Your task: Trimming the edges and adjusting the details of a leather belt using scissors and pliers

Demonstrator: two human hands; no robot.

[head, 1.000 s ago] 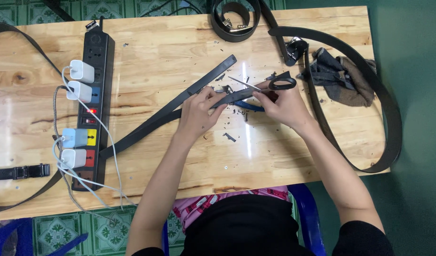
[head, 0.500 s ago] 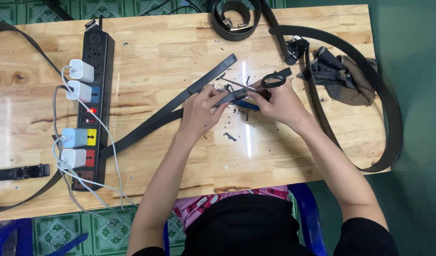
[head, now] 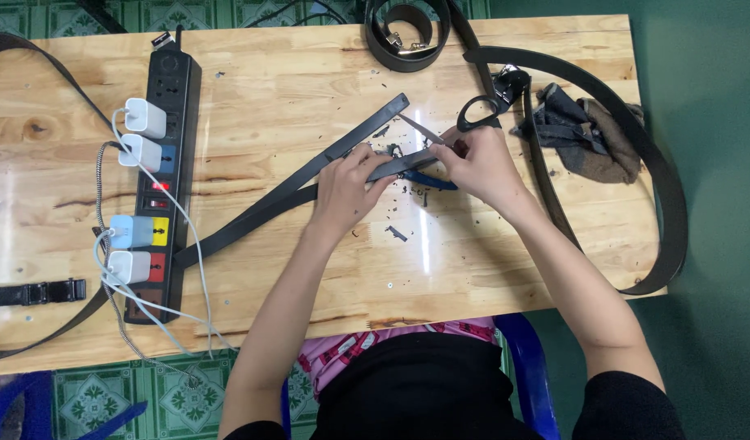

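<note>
— Head view, looking straight down: a short dark strap piece point(head: 395, 167) pinched at the middle of the wooden table point(head: 310, 73), lying across a long black belt point(head: 305, 175) that runs diagonally from the power strip side up toward the table's centre.

— And the hands?

— Left hand point(head: 348, 189) pressed down on the strap piece and the belt beneath it, fingers curled, thumb gripping the strap's near end. Right hand point(head: 478, 165) clenched around black-handled scissors point(head: 464, 121), blades parted, tips pointing left over the strap's far end. Blue-handled pliers point(head: 430, 181) half hidden under the right hand, touching the table; cannot tell whether actually gripped.

— Around that spot?

— Small dark leather scraps point(head: 397, 234) scattered on the wood just in front of and beside both hands.

— Further out?

— To the right, a second long belt point(head: 664, 212) looping along the table's right edge, with a bundle of brown and grey cloth point(head: 591, 138) inside the loop and a black buckle point(head: 509, 81) just above the scissors. A coiled belt point(head: 407, 33) at the top edge. Far left, a black power strip point(head: 164, 179) carrying four white chargers point(head: 142, 118), white cables trailing toward the near edge. Another dark strap point(head: 32, 292) at the lower left corner. Blue chair point(head: 525, 367) below the table's near edge.
</note>
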